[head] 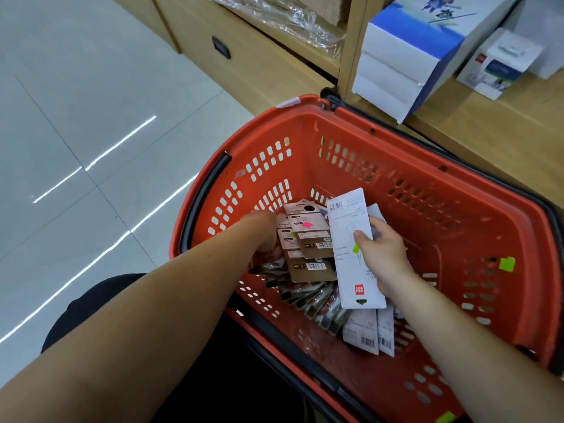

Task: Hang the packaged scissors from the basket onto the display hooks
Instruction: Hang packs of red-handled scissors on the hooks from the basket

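Observation:
A red plastic basket (457, 215) stands on the floor in front of me, holding packaged scissors. My right hand (385, 254) grips a long white scissors pack (351, 261) with its back side up, thumb on the card. My left hand (265, 236) reaches into the basket and holds a small stack of brown-backed packs (308, 242); its fingers are hidden behind them. More dark packs (314, 303) and white packs (369, 334) lie on the basket floor. No display hooks are in view.
A wooden shelf unit (253, 65) rises behind the basket, with white and blue boxes (406, 56) on its ledge at the upper right. Grey tiled floor (76, 132) spreads to the left. The basket's black handle (201, 203) lies folded along its left rim.

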